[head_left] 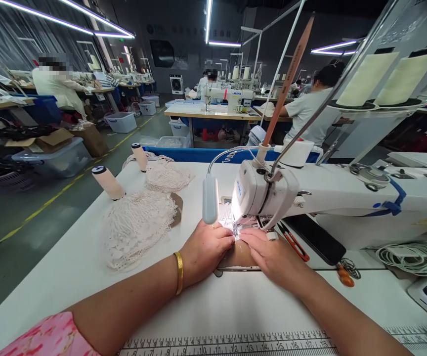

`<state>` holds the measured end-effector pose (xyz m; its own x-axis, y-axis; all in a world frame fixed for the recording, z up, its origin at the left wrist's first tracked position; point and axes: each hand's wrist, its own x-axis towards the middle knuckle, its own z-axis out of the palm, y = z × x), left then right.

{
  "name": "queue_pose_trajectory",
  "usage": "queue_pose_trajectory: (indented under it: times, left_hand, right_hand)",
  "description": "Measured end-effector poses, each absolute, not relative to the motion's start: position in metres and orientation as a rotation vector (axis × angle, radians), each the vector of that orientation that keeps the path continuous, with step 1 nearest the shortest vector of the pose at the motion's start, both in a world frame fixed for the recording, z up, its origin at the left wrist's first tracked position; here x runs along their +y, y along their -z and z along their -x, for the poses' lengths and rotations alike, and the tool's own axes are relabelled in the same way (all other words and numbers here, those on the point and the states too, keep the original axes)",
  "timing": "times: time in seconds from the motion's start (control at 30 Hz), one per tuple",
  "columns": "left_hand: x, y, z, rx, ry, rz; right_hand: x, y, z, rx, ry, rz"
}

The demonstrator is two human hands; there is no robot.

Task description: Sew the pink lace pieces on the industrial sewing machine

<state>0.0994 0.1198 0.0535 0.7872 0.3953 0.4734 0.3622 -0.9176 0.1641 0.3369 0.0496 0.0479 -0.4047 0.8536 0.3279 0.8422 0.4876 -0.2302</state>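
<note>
A strip of white lace (226,212) lies under the needle area of a white sewing machine (269,185), brightly lit by a small lamp (210,200). My left hand (206,246), with a gold bangle at the wrist, grips the lace just left of the presser foot, fingers pressed together. On the other side, my right hand (275,254) has its fingertips closed on the lace close to the foot. The fingers and machine head hide part of the lace. A pile of pale lace (139,227) rests on the table to the left.
Thread cones (108,183) stand beside the lace piles. Red-handled scissors (295,242), a black phone (315,238) and a coiled cable (411,258) lie right of my hands. A ruler strip (228,343) runs along the front edge. Other people work at machines beyond.
</note>
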Motion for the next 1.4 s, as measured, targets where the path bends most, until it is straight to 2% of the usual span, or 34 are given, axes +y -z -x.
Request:
queue_pose_trajectory:
  times: [0.57,0.87,1.03,1.13,1.27,1.4]
  left_hand:
    - [0.122,-0.051,-0.100,0.657,-0.722,-2.880]
    - [0.117,-0.081,-0.093,1.007,-0.442,-2.906]
    - [0.113,-0.086,-0.089,0.813,-0.710,-2.896]
    - [0.116,-0.083,-0.086,0.762,-0.665,-2.850]
    - [0.114,-0.077,-0.085,0.725,-0.579,-2.817]
    - [0.108,-0.073,-0.089,0.661,-0.688,-2.803]
  right_hand:
    - [0.052,-0.057,-0.331,-2.322,0.040,1.402]
    - [0.045,-0.053,-0.333,-2.324,-0.048,1.272]
    - [0.044,-0.064,-0.325,-2.360,-0.148,1.065]
    - [0.045,-0.065,-0.330,-2.442,-0.162,1.105]
    - [0.045,-0.061,-0.343,-2.419,-0.011,1.399]
    - [0.042,-0.066,-0.343,-2.443,-0.025,1.269]
